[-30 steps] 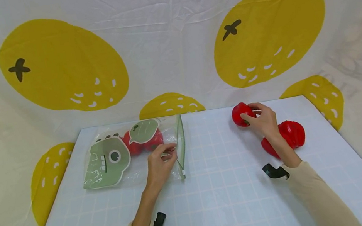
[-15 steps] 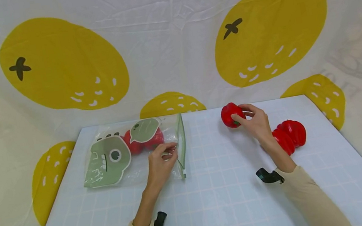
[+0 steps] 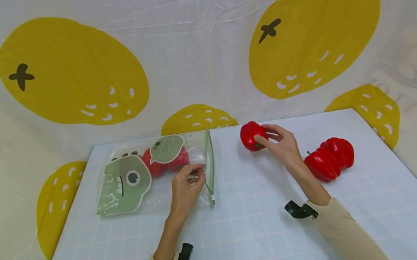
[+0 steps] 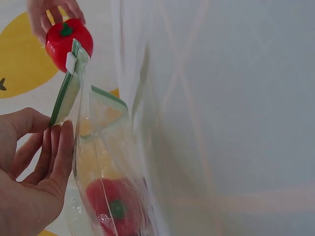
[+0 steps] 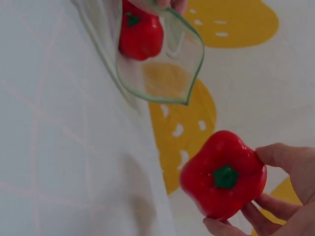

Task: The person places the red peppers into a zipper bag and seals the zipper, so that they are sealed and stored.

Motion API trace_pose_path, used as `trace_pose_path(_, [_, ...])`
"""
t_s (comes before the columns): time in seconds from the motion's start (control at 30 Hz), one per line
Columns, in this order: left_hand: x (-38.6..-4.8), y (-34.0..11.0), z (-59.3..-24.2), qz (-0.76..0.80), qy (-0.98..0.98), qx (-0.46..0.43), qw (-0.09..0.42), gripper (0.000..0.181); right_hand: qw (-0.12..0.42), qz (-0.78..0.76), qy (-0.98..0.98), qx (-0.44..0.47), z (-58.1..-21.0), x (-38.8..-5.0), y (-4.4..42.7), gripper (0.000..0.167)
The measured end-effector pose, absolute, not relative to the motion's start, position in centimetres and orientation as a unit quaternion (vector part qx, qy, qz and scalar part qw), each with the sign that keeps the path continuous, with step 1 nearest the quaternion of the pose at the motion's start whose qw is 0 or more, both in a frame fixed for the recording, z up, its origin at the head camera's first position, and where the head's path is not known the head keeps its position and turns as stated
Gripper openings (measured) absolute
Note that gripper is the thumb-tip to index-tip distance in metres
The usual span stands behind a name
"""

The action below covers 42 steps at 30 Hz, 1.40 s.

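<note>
A clear zip bag (image 3: 161, 195) with a green animal print lies at the table's left, red peppers (image 3: 177, 159) inside it. My left hand (image 3: 187, 191) pinches the upper layer by its green-edged mouth; in the left wrist view the green zip strip (image 4: 63, 101) is between thumb and fingers. The right wrist view shows the bag's mouth (image 5: 188, 93) gaping. My right hand (image 3: 285, 147) grips a red pepper (image 3: 253, 136) between thumb and fingers, right of the bag, its green stem (image 5: 225, 177) facing the wrist camera.
Two more red peppers (image 3: 322, 165) lie side by side on the white gridded table (image 3: 250, 249), to the right of my right forearm. Behind the table's far edge hangs a pale cloth (image 3: 198, 59) with large yellow fruit prints.
My right hand has moved left with the pepper, toward the bag's mouth, uncovering more of the two peppers on the right. The left hand has stayed at the bag.
</note>
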<state>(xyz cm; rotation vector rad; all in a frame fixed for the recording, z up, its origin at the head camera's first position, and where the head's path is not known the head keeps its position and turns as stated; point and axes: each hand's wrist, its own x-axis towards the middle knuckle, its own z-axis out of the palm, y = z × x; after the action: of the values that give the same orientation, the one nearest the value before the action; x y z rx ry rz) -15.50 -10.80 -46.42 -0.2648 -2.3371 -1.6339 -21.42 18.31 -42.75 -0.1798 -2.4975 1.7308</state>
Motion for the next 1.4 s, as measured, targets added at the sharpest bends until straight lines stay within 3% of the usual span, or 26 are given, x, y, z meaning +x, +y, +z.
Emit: trace_pose_path(1.4, [-15.4,-10.6,-46.1,-0.554,-0.813,-0.092,0.152,0.024,-0.021,0.648,-0.759,0.056,-46.3,-22.2,9.1,0.054])
